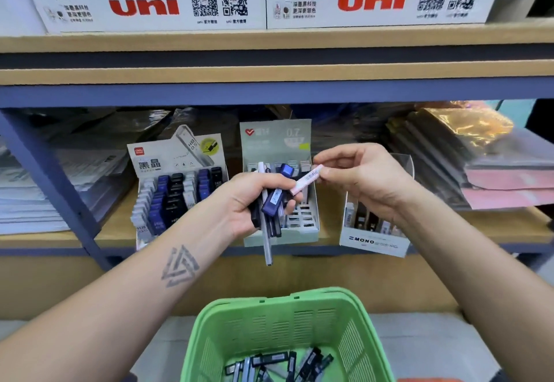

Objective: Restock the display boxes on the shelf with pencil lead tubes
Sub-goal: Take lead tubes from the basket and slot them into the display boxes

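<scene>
Three display boxes are standing in a row on the wooden shelf (329, 231): the deli box (177, 189) at 9 o'clock is sitting packed with dark and blue tubes; the grey-green middle box (280, 234) at the centre is partly hidden behind the hands; the MONO box (374, 231) is standing at 3 o'clock; stacked paper and plastic-wrapped packs are lying at both sides, and two uni cartons (263, 0) are sitting on the upper shelf at 12 o'clock; a green basket (287, 330) at 6 o'clock is holding loose pencil lead tubes (278, 365). The left hand (254, 201) is curling its fingers round a bundle of tubes (271, 201), blue, dark and clear, their ends sticking out above and below the fist; the right hand (362, 171) is pinching one pale pink tube (305, 179) between thumb and forefinger, narrow, its far end touching the bundle; both forearms are reaching up from 7 and 5 o'clock, meeting in front of the middle box.
</scene>
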A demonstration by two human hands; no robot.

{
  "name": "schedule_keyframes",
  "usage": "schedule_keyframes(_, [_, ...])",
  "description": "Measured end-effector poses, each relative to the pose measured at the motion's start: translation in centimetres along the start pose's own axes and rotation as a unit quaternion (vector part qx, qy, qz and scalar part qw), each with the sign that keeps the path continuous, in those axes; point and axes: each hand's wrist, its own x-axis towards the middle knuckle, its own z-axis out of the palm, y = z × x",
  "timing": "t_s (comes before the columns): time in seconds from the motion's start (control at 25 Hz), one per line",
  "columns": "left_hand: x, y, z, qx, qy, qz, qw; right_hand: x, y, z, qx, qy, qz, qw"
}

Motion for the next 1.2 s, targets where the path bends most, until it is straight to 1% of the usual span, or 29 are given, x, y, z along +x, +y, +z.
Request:
schedule_keyframes(0.12, [0.8, -0.8, 1.5, 0.003, -0.001, -0.006, 1.000, -0.8, 0.5, -1.8, -0.022, 0.018, -0.015, 0.999])
schedule_keyframes(0.36, [2.2, -2.2, 4.2, 0.024, 0.008, 0.017, 1.000, -2.4, 0.8, -4.8, -0.028, -0.005, 0.042, 0.999])
schedule_keyframes(0.56, [3.1, -3.0, 5.9, 0.016, 0.003, 0.043, 0.999, -3.2, 0.7, -7.1, -0.037, 0.007, 0.058, 0.998])
schedule_keyframes(0.64, [3.5, -3.5, 6.5, 0.024, 0.008, 0.047, 0.999, -3.4, 1.0, -7.9, -0.069, -0.018, 0.059, 0.996])
schedule_keyframes(0.72, [3.9, -4.0, 7.0, 0.034, 0.015, 0.052, 0.998, -3.6, 1.4, -8.5, -0.127, -0.050, 0.055, 0.989])
schedule_keyframes(0.84, [4.3, -4.5, 7.6, 0.037, 0.018, 0.056, 0.998, -3.8, 1.7, -8.7, -0.188, -0.064, 0.046, 0.979])
schedule_keyframes(1.0, [4.7, -4.8, 7.7, -0.009, 0.007, 0.032, 0.999, -4.1, 1.7, -8.0, -0.195, -0.106, 0.039, 0.974])
schedule_keyframes(1.12, [5.0, -4.7, 7.4, -0.043, -0.006, 0.008, 0.999, -4.2, 1.6, -8.1, -0.184, -0.095, 0.039, 0.978])
schedule_keyframes(1.2, [5.0, -4.7, 7.3, -0.051, -0.010, -0.003, 0.999, -4.3, 1.6, -7.9, -0.179, -0.105, 0.044, 0.977])
